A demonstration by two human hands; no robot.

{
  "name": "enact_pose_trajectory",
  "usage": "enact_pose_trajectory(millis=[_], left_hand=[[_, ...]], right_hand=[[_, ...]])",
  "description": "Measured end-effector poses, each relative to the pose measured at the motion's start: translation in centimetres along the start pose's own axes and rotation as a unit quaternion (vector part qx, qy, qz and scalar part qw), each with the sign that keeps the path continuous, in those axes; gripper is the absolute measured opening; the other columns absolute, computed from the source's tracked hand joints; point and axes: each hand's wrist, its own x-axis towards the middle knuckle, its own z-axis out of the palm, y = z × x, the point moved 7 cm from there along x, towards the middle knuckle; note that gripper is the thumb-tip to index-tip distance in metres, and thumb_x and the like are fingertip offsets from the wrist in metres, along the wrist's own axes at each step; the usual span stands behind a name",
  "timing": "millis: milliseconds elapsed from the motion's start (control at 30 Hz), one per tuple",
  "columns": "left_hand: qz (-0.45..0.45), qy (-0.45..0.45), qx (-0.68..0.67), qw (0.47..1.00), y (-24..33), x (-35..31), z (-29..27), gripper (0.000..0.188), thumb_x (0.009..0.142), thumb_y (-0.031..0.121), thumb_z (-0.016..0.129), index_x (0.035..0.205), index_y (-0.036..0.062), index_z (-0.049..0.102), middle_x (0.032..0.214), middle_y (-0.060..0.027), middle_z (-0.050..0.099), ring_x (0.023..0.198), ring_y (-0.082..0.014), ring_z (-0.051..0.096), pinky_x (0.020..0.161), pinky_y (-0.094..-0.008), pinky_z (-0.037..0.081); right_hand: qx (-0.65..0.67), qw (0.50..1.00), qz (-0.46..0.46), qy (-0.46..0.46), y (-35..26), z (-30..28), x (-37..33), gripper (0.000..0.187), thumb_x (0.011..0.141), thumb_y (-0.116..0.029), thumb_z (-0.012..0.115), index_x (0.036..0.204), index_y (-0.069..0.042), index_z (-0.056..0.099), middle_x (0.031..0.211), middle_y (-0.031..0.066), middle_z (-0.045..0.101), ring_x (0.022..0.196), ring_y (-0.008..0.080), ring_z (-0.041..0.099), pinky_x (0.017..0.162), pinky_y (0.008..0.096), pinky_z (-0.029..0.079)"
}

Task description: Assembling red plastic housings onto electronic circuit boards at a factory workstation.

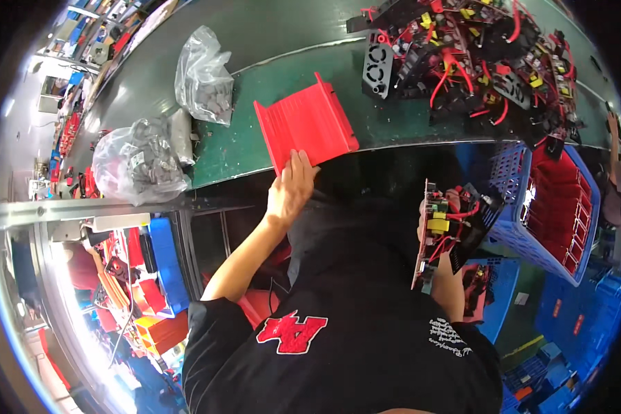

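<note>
A red channel-shaped metal housing (306, 124) with raised side walls lies on the green bench top near its front edge. My left hand (293, 188) grips the housing's near edge, fingers on top. Off to the right, in front of the bench, a circuit board assembly (436, 225) with red wires, yellow parts and a black plate is held up on its edge. My right hand (446, 268) holds it from behind; the board hides most of the fingers.
A large heap of similar board assemblies (462, 69) covers the bench's right side. Two clear plastic bags of dark parts (210, 90) sit at the left. A blue basket of red housings (514, 207) stands at the right. Orange and blue bins (162, 334) are at lower left.
</note>
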Motion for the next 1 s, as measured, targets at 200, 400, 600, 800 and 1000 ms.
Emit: enact_pose_trajectory(millis=[200, 400, 600, 800, 1000], left_hand=[[-0.187, 0.023, -0.277, 0.942, -4.2, 3.0, -4.5, 0.012, 0.086, 0.017, 0.067, 0.088, 0.0050, 0.066, 0.076, -0.0090, 0.065, 0.067, -0.0212, 0.064, 0.058, -0.0325, 0.050], [-0.391, -0.269, -0.249, 0.844, -12.0, 6.4, 4.4, 0.040, 0.084, 0.032, 0.065, 0.101, -0.0048, 0.059, 0.083, -0.0216, 0.067, 0.083, -0.0392, 0.065, 0.074, -0.0438, 0.050], [-0.397, -0.241, -0.147, 0.873, -11.9, 5.5, 6.0, 0.030, 0.083, 0.024, 0.061, 0.095, -0.0039, 0.059, 0.081, -0.0242, 0.066, 0.081, -0.0423, 0.065, 0.073, -0.0478, 0.050], [-0.388, -0.222, -0.246, 0.860, -12.2, 5.9, 6.8, 0.027, 0.081, 0.018, 0.059, 0.099, -0.0032, 0.059, 0.090, -0.0263, 0.065, 0.088, -0.0418, 0.064, 0.080, -0.0446, 0.050], [-0.392, -0.186, -0.296, 0.851, -10.5, 4.5, 4.4, 0.041, 0.076, 0.009, 0.054, 0.114, -0.0053, 0.056, 0.113, -0.0253, 0.058, 0.105, -0.0390, 0.058, 0.089, -0.0437, 0.045]], right_hand=[[-0.082, 0.969, -0.151, 0.176, -0.1, -2.1, -3.0, 0.065, 0.086, -0.043, 0.055, 0.122, 0.011, 0.048, 0.115, 0.0344, 0.058, 0.102, 0.0438, 0.061, 0.090, 0.0509, 0.048], [-0.083, 0.955, -0.185, 0.216, -2.0, -3.7, -4.2, 0.064, 0.084, -0.041, 0.056, 0.123, 0.010, 0.047, 0.116, 0.0338, 0.058, 0.103, 0.0434, 0.061, 0.090, 0.0506, 0.048], [-0.070, 0.955, -0.184, 0.223, -3.6, -4.4, -4.6, 0.064, 0.083, -0.039, 0.058, 0.124, 0.009, 0.047, 0.117, 0.0331, 0.057, 0.104, 0.0430, 0.061, 0.091, 0.0503, 0.048], [-0.052, 0.951, -0.197, 0.233, -4.5, -5.2, -5.4, 0.065, 0.081, -0.037, 0.059, 0.125, 0.009, 0.046, 0.118, 0.0324, 0.057, 0.104, 0.0426, 0.061, 0.091, 0.0500, 0.048], [-0.039, 0.947, -0.203, 0.246, -4.7, -6.0, -6.0, 0.065, 0.080, -0.035, 0.061, 0.126, 0.008, 0.046, 0.118, 0.0318, 0.057, 0.105, 0.0422, 0.060, 0.091, 0.0496, 0.049]])
